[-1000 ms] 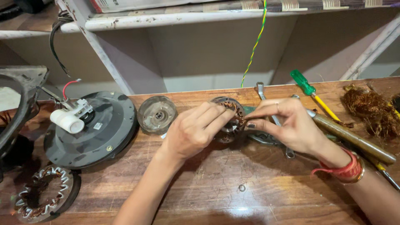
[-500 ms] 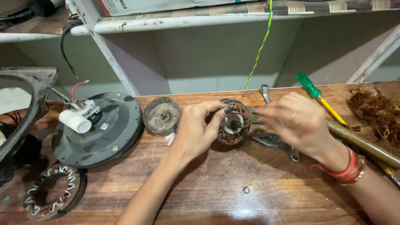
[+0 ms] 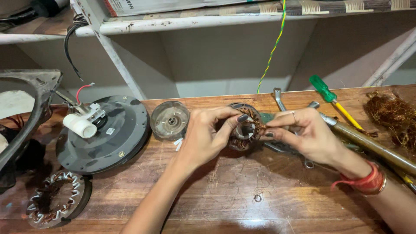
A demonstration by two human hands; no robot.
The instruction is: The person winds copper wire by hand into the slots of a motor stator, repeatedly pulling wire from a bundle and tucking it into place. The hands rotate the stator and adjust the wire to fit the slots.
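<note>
A small round motor stator [image 3: 245,128] with copper windings rests tilted on the wooden bench [image 3: 242,190], held from both sides. My left hand [image 3: 203,138] grips its left rim, thumb across the top. My right hand [image 3: 305,134] pinches its right edge with fingertips at the copper wire. A red bangle sits on the right wrist.
A dark round fan housing [image 3: 106,132] with a white capacitor [image 3: 80,125] lies left. A clear round cap [image 3: 170,120], another wound stator [image 3: 56,203], a green-handled screwdriver [image 3: 331,97], pliers, a brass rod [image 3: 375,147], scrap copper wire [image 3: 394,117] and a small washer [image 3: 258,198] are around.
The view has shifted slightly. Both hands stay on the stator, the fingers shifting their grip and turning it a little.
</note>
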